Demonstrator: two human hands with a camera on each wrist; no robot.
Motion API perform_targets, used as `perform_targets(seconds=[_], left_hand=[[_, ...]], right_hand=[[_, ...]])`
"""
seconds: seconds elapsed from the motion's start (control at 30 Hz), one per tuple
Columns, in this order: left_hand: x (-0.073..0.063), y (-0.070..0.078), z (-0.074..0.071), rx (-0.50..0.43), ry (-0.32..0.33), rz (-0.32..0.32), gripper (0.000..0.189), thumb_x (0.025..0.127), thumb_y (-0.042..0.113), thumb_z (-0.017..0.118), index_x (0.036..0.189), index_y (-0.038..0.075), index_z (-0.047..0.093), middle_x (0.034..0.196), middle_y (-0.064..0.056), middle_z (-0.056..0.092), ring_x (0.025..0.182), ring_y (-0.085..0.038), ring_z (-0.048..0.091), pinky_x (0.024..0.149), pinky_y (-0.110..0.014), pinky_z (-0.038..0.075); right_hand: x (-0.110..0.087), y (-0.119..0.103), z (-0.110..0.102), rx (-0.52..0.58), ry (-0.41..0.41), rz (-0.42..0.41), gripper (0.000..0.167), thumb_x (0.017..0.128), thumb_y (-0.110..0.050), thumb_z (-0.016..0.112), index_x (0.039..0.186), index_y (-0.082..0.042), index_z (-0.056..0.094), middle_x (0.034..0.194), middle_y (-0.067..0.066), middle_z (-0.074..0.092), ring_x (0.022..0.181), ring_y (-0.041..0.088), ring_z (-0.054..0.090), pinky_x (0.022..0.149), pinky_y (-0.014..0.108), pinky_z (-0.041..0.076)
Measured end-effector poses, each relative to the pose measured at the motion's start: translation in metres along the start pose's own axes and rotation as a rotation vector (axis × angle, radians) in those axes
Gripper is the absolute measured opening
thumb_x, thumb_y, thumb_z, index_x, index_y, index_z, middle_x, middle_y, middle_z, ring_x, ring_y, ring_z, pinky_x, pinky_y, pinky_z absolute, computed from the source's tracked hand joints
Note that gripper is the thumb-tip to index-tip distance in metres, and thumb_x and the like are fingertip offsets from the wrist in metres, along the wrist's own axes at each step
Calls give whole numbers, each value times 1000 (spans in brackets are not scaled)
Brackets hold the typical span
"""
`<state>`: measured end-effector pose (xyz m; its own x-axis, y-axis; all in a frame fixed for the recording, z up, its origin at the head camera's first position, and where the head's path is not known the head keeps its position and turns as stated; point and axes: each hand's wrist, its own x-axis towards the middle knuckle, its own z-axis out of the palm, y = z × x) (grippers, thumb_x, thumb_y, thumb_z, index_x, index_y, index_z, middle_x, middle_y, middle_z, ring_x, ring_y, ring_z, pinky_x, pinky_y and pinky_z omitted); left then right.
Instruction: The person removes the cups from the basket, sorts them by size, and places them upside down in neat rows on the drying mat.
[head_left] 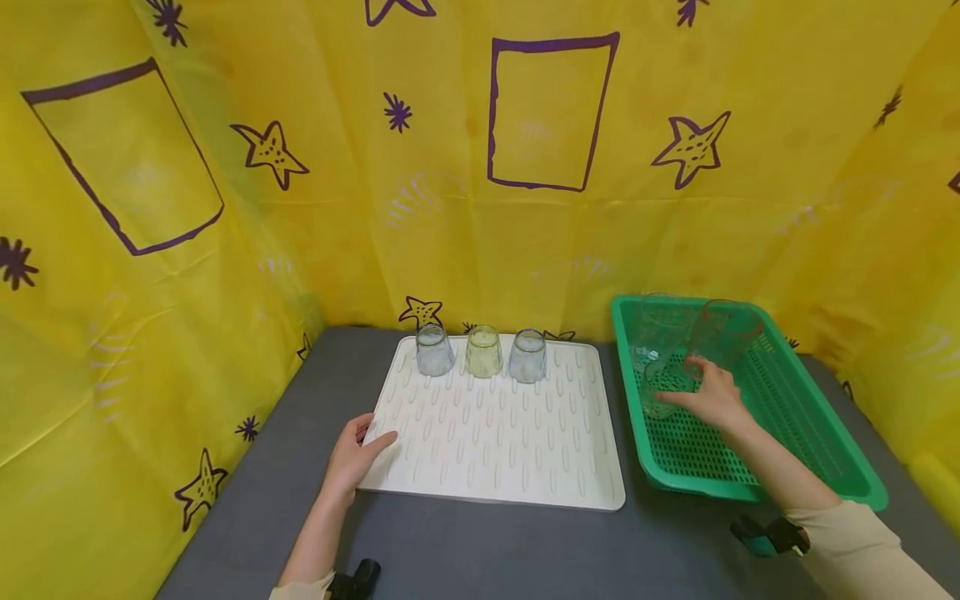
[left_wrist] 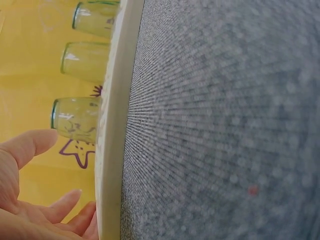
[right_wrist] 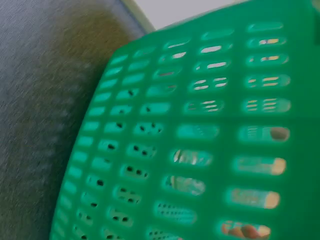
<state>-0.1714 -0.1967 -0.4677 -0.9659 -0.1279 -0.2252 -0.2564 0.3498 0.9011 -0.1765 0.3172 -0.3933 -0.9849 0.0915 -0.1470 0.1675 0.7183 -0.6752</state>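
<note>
My left hand [head_left: 354,454] is at the left edge of a white ribbed tray [head_left: 480,450], its thumb spread over the top and its fingers by the rim. Along the tray's back edge, three tumblers stand in a row with their wider ends down: a bluish tumbler [head_left: 435,352], a yellowish tumbler [head_left: 483,353] and another bluish tumbler [head_left: 528,358]. Inside a green basket [head_left: 810,400], my right hand [head_left: 716,400] reaches with thumb and fingers apart beside a clear glass [head_left: 657,379]. Whether the thumb touches it, I cannot tell. The right wrist view mostly shows the basket's slotted wall [right_wrist: 150,125].
Two more clear glasses are in the back of the basket, a left glass [head_left: 663,317] and one with a reddish rim [head_left: 723,329]. A yellow patterned cloth [head_left: 450,242] hangs behind the grey table [head_left: 480,550]. The basket stands close to the tray's right side.
</note>
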Motion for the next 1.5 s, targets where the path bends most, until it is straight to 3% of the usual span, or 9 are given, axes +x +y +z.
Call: perform_targets(seconds=[0.23,0.57,0.93,1.27,1.5], left_hand=[[0,1,0,4,0,5,73,90,22,69,145,-7,30,146,-29,32,134,-42,31,107,-54,30],[-2,1,1,28,16,6,73,90,23,69,144,-7,31,145,-29,34,133,-42,33,107,-54,31],[-2,3,1,26,8,4,73,90,24,69,145,-6,32,146,-29,34,134,-41,33,107,-54,31],[-3,2,1,5,18,9,71,90,22,69,144,-6,32,145,-28,34,134,-40,33,107,-53,30],[-2,5,4,-13,56,48,68,90,20,69,144,-5,34,145,-26,37,135,-39,32,109,-52,28]], right_hand=[[6,3,2,9,-70,6,101,85,-29,74,147,16,9,143,48,10,130,64,9,97,73,25],[13,3,8,0,-81,21,102,86,-29,73,146,18,5,143,49,11,130,64,11,99,72,26],[15,3,9,-15,-57,15,97,88,-29,72,145,20,10,139,45,25,121,62,31,94,66,37],[14,5,10,-6,-44,15,95,88,-31,70,145,19,13,137,43,29,120,60,34,92,65,39],[9,5,7,55,-15,38,98,89,-37,71,147,15,12,140,41,28,123,58,32,94,64,38]])
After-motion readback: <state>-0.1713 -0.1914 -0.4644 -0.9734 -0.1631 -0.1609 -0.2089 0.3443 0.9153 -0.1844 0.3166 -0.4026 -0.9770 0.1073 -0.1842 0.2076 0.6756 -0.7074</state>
